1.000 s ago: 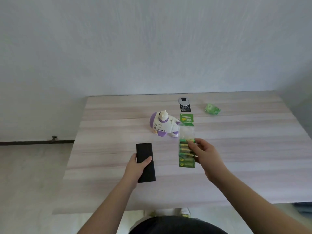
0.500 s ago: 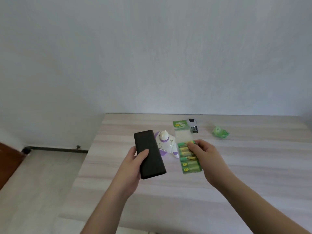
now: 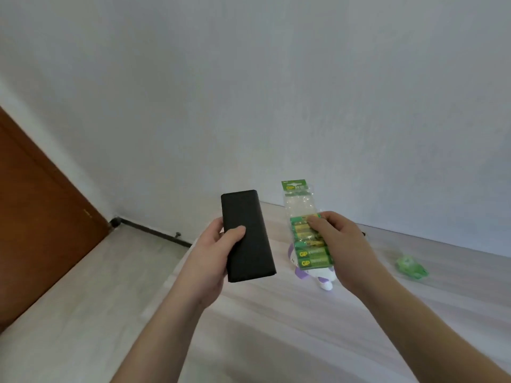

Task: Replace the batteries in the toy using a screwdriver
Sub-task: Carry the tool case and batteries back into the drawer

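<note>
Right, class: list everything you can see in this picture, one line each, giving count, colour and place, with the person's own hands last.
Black case: one, black, held up above the table.
Battery pack: one, green and clear, held up above the toy.
Toy: one, white and purple, on the table, mostly hidden behind the pack.
Green wrapper: one, green, on the table to the right.
Table: one, pale wood.
Door: one, brown, left.
Left hand: grips the case.
Right hand: pinches the pack.

Count: hands 2 (left hand (image 3: 211, 254), right hand (image 3: 341, 244)); black case (image 3: 247, 236) 1; battery pack (image 3: 305, 230) 1; toy (image 3: 318, 276) 1, partly hidden; green wrapper (image 3: 410, 268) 1, right of frame.
</note>
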Tool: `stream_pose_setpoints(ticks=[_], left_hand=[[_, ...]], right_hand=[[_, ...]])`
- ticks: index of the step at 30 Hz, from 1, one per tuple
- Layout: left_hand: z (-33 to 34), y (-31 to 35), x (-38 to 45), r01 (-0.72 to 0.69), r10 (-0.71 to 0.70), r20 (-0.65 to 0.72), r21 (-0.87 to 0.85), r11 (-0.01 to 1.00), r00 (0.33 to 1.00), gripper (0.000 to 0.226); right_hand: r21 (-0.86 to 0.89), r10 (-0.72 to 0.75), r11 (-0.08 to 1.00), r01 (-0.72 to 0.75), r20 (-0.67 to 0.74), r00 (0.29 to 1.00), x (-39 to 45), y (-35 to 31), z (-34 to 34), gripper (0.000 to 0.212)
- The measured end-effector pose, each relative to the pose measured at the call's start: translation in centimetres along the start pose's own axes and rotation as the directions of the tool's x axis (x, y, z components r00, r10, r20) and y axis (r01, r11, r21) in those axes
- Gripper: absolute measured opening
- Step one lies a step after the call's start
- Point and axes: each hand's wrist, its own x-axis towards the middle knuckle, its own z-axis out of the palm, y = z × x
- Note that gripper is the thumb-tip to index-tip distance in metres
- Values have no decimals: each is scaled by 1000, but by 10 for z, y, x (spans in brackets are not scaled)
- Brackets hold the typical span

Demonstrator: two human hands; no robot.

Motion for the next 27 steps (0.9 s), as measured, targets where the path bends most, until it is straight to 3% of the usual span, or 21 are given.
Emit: stream_pose_setpoints(ticks=[10, 16, 21, 27], left_hand=[[-93, 50, -54, -123, 111, -182, -60, 991, 977, 16], [-180, 79, -100, -182, 157, -287, -63, 981, 945, 27], [-263, 91, -143, -232, 182, -415, -72, 970, 891, 35], [-346, 94, -195, -288, 185, -562, -99, 953, 806, 25]], right_hand=[[-54, -61, 996, 72, 188, 980, -8, -28, 116, 15], [-55, -89, 992, 113, 334, 938, -38, -28, 226, 15], [-45, -88, 992, 120, 441, 893, -71, -28, 320, 13], [-43, -82, 990, 135, 601, 795, -105, -22, 423, 15]])
